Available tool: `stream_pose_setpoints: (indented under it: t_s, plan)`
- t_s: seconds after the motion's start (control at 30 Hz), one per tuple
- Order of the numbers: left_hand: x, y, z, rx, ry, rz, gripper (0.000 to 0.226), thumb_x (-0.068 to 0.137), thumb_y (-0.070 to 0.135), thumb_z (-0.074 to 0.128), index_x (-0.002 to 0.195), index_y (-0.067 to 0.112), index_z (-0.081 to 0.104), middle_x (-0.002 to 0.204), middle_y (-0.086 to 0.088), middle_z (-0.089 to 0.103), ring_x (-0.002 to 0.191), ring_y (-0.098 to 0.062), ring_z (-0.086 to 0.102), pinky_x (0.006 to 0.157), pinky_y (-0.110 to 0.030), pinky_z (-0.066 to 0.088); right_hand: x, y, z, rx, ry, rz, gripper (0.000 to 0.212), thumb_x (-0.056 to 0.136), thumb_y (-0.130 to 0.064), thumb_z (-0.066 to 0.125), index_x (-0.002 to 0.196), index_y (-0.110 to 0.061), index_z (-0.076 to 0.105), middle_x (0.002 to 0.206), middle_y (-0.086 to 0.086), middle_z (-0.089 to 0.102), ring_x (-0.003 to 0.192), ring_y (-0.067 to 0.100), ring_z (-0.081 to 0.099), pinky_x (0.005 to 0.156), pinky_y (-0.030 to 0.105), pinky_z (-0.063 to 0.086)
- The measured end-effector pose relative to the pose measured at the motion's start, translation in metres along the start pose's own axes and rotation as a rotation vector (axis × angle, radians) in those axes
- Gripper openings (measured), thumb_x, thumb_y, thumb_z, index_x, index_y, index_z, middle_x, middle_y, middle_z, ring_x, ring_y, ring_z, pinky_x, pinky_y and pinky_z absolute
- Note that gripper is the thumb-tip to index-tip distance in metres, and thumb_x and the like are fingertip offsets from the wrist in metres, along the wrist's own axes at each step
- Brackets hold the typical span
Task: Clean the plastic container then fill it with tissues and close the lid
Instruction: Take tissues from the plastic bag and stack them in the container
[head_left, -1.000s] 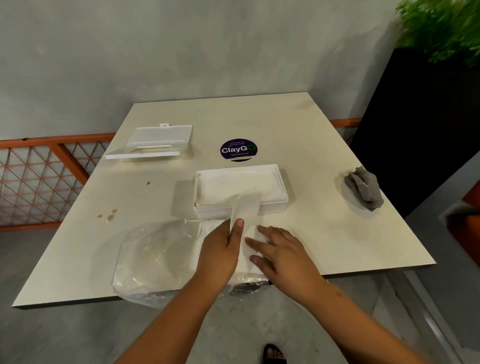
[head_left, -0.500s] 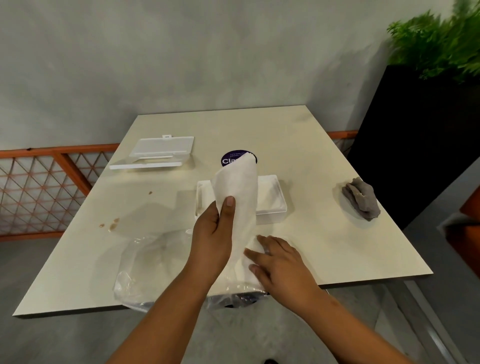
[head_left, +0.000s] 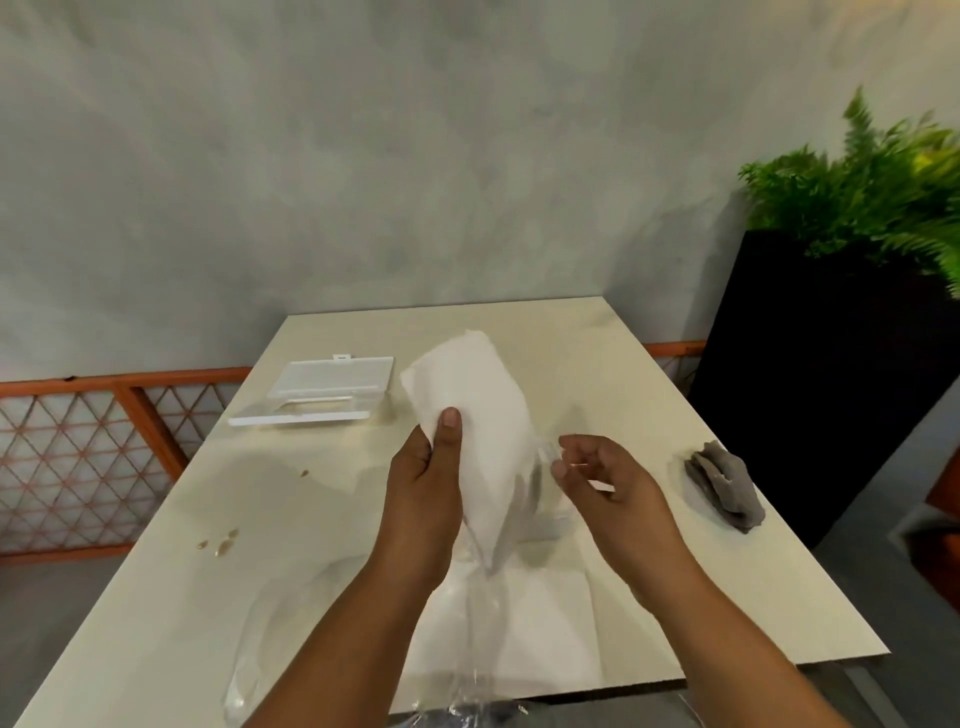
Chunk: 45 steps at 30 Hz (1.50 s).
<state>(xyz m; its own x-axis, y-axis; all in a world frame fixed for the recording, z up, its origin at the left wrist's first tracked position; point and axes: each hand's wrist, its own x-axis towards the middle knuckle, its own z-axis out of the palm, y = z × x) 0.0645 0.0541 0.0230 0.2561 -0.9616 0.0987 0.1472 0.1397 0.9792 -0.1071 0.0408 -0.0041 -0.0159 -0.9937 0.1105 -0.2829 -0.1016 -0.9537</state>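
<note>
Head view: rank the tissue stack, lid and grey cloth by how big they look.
1. Tissue stack, though raised toward the camera in the left hand, so nearness inflates it.
2. Lid.
3. Grey cloth.

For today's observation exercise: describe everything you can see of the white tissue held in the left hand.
The tissue is a plain white, soft-looking paper sheet, held up above the table and leaning to the left. The left hand pinches its left edge, thumb in front. Its lower end narrows down towards the clear plastic bag. The right hand is close beside it; contact is unclear.
</note>
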Motion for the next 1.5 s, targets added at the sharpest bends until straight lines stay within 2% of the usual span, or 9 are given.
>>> stream_pose_setpoints:
  t_s: [0.17,0.33,0.6,0.77,0.87,1.03,1.13,1.3,1.5]
  plan:
    - [0.015,0.006,0.002,-0.324,0.033,-0.126,0.036,0.098,0.045,0.043,0.123,0.025,0.058,0.112,0.006,0.071,0.103,-0.013,0.067,0.094,-0.039,0.049,0.003,-0.008,0.011,0.602,-0.323,0.410,0.046,0.082,-0.042,0.068,0.120,-0.017,0.063,0.118,0.006,0.070,0.111,0.028,0.064,0.105,0.047,0.045]
    - [0.024,-0.008,-0.001,-0.400,0.073,-0.164,0.035,0.099,0.041,0.041,0.122,0.021,0.057,0.110,0.003,0.072,0.100,-0.014,0.068,0.083,-0.035,0.052,0.005,0.005,0.031,0.853,-0.288,0.549,0.038,0.084,-0.019,0.068,0.121,-0.008,0.062,0.115,0.013,0.070,0.106,0.030,0.066,0.095,0.044,0.051]
    - [0.049,-0.029,-0.038,-0.290,0.212,-0.263,0.031,0.096,0.032,0.053,0.123,0.018,0.058,0.112,-0.002,0.070,0.103,-0.019,0.067,0.075,-0.036,0.056,0.040,0.029,0.018,0.431,-0.209,0.457,0.022,0.092,-0.014,0.063,0.113,-0.012,0.066,0.103,0.005,0.075,0.097,0.025,0.070,0.074,0.036,0.057]
    - [0.058,-0.041,-0.052,0.205,0.272,-0.201,0.037,0.086,0.025,0.069,0.120,0.026,0.054,0.097,0.001,0.069,0.089,-0.017,0.066,0.073,-0.033,0.053,0.061,0.033,0.009,0.155,-0.188,0.328,0.010,0.088,-0.016,0.068,0.098,-0.013,0.069,0.092,0.005,0.075,0.082,0.021,0.069,0.065,0.035,0.052]
    - [0.059,-0.052,-0.053,0.463,0.258,-0.094,0.044,0.086,0.018,0.068,0.123,0.027,0.048,0.086,0.005,0.067,0.078,-0.009,0.063,0.065,-0.020,0.048,0.075,0.036,0.009,-0.051,-0.121,0.236,0.013,0.087,-0.021,0.069,0.080,-0.011,0.064,0.075,0.003,0.067,0.066,0.019,0.059,0.058,0.030,0.044]
    - [0.060,-0.066,-0.052,0.827,0.180,0.018,0.049,0.092,0.015,0.059,0.135,0.029,0.040,0.096,0.005,0.063,0.079,-0.003,0.058,0.069,-0.017,0.044,0.087,0.048,0.011,-0.393,-0.057,0.095,0.006,0.093,-0.021,0.058,0.095,-0.018,0.063,0.080,-0.003,0.063,0.068,0.009,0.054,0.060,0.021,0.040]
    - [0.062,-0.072,-0.053,0.922,0.171,0.042,0.050,0.094,0.014,0.055,0.139,0.029,0.038,0.111,0.000,0.065,0.094,-0.012,0.062,0.084,-0.025,0.050,0.086,0.052,0.013,-0.476,-0.049,0.052,0.006,0.092,-0.024,0.060,0.098,-0.022,0.062,0.077,-0.012,0.057,0.069,0.004,0.052,0.058,0.015,0.038]
    - [0.062,-0.078,-0.056,0.965,0.172,0.041,0.048,0.096,0.011,0.048,0.141,0.025,0.038,0.099,0.003,0.063,0.082,-0.009,0.058,0.078,-0.019,0.042,0.084,0.056,0.016,-0.549,-0.060,0.069,0.016,0.088,-0.029,0.065,0.102,-0.028,0.059,0.075,-0.013,0.056,0.070,0.007,0.056,0.059,0.023,0.042]
    - [0.065,-0.080,-0.058,0.948,0.214,0.032,0.053,0.093,0.011,0.055,0.141,0.025,0.036,0.113,-0.001,0.064,0.089,-0.012,0.061,0.084,-0.024,0.049,0.081,0.055,0.017,-0.593,-0.034,0.036,0.020,0.086,-0.031,0.068,0.099,-0.029,0.053,0.074,-0.012,0.057,0.068,0.010,0.059,0.060,0.028,0.048]
